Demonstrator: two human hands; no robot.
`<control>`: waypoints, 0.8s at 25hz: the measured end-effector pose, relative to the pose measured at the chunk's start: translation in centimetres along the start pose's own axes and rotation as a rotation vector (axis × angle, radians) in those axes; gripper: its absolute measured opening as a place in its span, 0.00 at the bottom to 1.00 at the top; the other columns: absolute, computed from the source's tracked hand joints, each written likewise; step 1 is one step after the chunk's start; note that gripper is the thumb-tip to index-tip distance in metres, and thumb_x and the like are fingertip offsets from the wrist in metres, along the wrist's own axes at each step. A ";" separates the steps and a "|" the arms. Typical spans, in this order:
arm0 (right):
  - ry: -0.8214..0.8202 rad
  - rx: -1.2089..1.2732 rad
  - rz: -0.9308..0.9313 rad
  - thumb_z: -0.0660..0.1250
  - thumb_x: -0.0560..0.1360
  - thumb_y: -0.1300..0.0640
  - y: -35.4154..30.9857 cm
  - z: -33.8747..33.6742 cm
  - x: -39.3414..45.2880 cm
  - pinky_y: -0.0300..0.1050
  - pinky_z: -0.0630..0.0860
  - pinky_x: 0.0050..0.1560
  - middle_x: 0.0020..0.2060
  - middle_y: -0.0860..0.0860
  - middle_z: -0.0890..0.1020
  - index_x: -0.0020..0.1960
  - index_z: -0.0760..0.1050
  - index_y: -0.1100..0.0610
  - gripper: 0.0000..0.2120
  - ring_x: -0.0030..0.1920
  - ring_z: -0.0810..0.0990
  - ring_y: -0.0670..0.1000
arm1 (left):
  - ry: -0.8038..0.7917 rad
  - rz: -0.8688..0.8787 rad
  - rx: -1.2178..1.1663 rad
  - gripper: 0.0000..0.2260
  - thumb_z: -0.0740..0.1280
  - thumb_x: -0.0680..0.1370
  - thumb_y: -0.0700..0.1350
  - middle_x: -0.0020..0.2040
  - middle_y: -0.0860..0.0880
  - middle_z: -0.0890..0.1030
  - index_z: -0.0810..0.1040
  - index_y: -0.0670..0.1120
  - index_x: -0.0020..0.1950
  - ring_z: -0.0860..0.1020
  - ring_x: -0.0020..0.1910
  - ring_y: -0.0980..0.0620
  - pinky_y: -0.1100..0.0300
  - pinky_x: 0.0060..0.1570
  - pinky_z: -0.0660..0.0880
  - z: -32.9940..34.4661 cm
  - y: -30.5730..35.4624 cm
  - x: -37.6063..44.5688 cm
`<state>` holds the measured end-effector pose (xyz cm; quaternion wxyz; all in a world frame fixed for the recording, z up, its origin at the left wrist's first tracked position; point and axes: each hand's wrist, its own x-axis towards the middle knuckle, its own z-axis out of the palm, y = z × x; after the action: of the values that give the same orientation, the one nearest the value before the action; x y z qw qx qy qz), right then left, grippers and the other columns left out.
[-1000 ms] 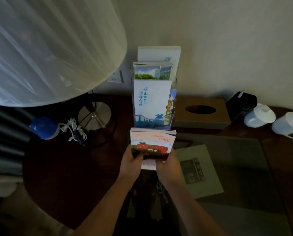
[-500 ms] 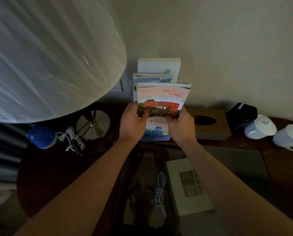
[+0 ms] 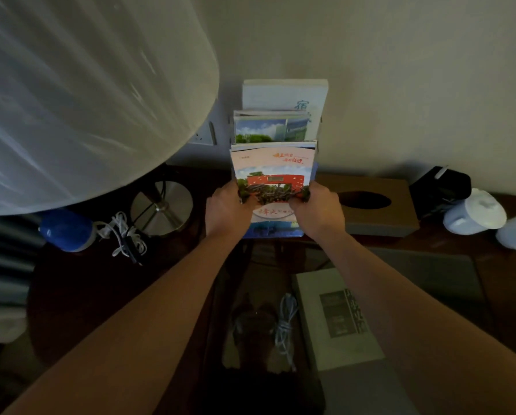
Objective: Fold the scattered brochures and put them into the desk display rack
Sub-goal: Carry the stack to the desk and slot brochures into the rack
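Observation:
A folded stack of brochures (image 3: 273, 172) with a pale cover and a red building picture stands upright against the front of the tiered display rack (image 3: 320, 130) by the wall. My left hand (image 3: 225, 208) grips its lower left edge and my right hand (image 3: 319, 209) its lower right edge. Behind it the rack holds a brochure with a blue sky photo (image 3: 268, 128) and a white one (image 3: 283, 92) at the back. Whether the held stack sits inside the front pocket cannot be told.
A large white lampshade (image 3: 80, 94) fills the upper left, its metal base (image 3: 160, 205) below. A blue object (image 3: 66, 230) with a white cord lies left. A tissue box (image 3: 373, 205), white lidded cups (image 3: 475, 212) and a booklet (image 3: 337, 319) lie right.
Both hands have carried the stack up from above the desk to the rack's front and lowered it slightly against the front tier. My view has moved closer to the rack.

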<state>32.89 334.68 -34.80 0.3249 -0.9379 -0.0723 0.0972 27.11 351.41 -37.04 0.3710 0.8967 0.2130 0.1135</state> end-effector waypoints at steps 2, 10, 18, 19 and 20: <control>-0.014 -0.015 0.009 0.67 0.78 0.53 0.3 0.3 0.1 0.47 0.81 0.37 0.46 0.52 0.84 0.54 0.76 0.52 0.05 0.45 0.84 0.54 | -0.029 -0.008 0.039 0.13 0.70 0.76 0.47 0.52 0.45 0.85 0.79 0.45 0.58 0.83 0.50 0.45 0.48 0.47 0.81 0.1 -0.4 -0.1; 0.137 0.039 0.024 0.69 0.77 0.51 0.3 0.6 0.4 0.52 0.83 0.46 0.52 0.51 0.83 0.59 0.76 0.54 0.13 0.49 0.83 0.53 | 0.117 -0.038 -0.041 0.13 0.71 0.75 0.43 0.54 0.45 0.76 0.71 0.45 0.55 0.77 0.50 0.46 0.52 0.46 0.76 0.8 0.2 -0.7; 0.177 0.132 0.082 0.72 0.76 0.55 0.1 1.3 -1.4 0.47 0.76 0.49 0.60 0.53 0.75 0.65 0.69 0.56 0.21 0.58 0.78 0.55 | 0.056 -0.177 -0.117 0.07 0.69 0.77 0.44 0.50 0.49 0.77 0.72 0.48 0.51 0.78 0.46 0.52 0.58 0.38 0.75 0.1 0.8 -1.0; 0.176 0.134 0.082 0.72 0.76 0.55 0.0 1.1 -2.1 0.49 0.77 0.53 0.62 0.54 0.74 0.67 0.69 0.56 0.23 0.59 0.77 0.55 | 0.041 -0.176 -0.101 0.08 0.69 0.77 0.44 0.51 0.49 0.77 0.72 0.48 0.52 0.77 0.48 0.51 0.55 0.41 0.76 -0.3 0.7 -1.5; 0.161 0.121 0.098 0.71 0.76 0.54 0.1 0.9 -2.9 0.52 0.78 0.57 0.64 0.54 0.73 0.69 0.68 0.56 0.24 0.61 0.76 0.55 | 0.007 -0.180 -0.062 0.09 0.70 0.76 0.44 0.53 0.48 0.76 0.72 0.48 0.52 0.77 0.49 0.50 0.53 0.44 0.78 -0.7 0.5 -2.1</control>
<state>29.89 334.55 -35.17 0.3805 -0.9238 0.0060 0.0415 25.19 350.51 -36.29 0.4065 0.8616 0.2904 0.0897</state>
